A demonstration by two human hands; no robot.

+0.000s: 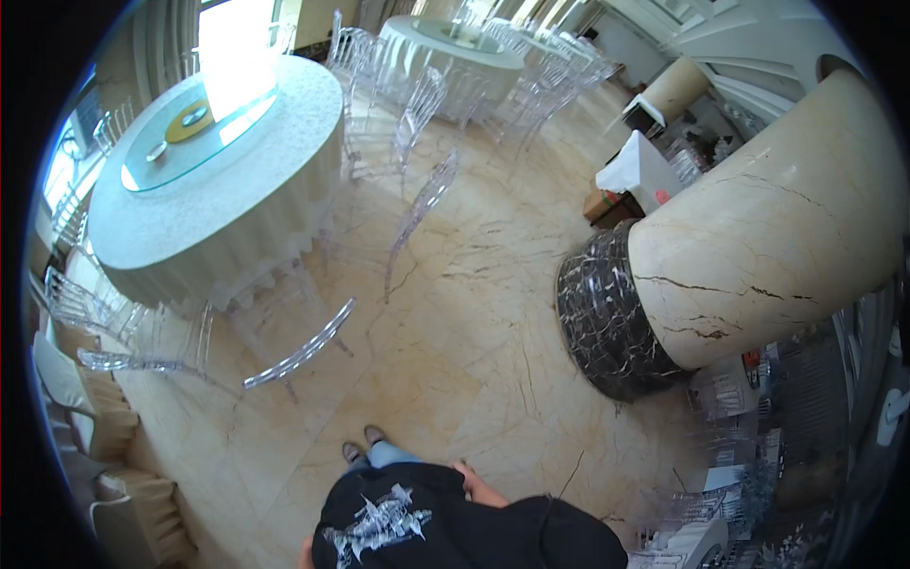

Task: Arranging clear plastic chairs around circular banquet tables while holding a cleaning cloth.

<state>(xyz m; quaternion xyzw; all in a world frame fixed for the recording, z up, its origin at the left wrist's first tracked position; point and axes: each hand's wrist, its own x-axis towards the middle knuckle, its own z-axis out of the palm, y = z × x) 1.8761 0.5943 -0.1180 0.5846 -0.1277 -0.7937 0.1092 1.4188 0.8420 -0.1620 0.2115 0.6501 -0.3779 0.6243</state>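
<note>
My right hand (464,468) hangs low beside my black top (455,526), close to my jeans (391,452). It is small in the picture, and its fingers are too unclear to tell whether they are apart or closed. No object shows in it. At the left side of the top only a sliver of bare skin (306,552) shows; my left hand itself is out of sight. Nearest in front of my shoes (374,434) stands a clear plastic chair (301,351).
A round table (218,213) with pale cloth and a glass turntable (152,175) stands at the left, ringed by clear chairs. At the right rises a marble column (749,247) with a dark base (607,322). Covered chairs (128,512) line the lower left; another table (408,52) stands farther off.
</note>
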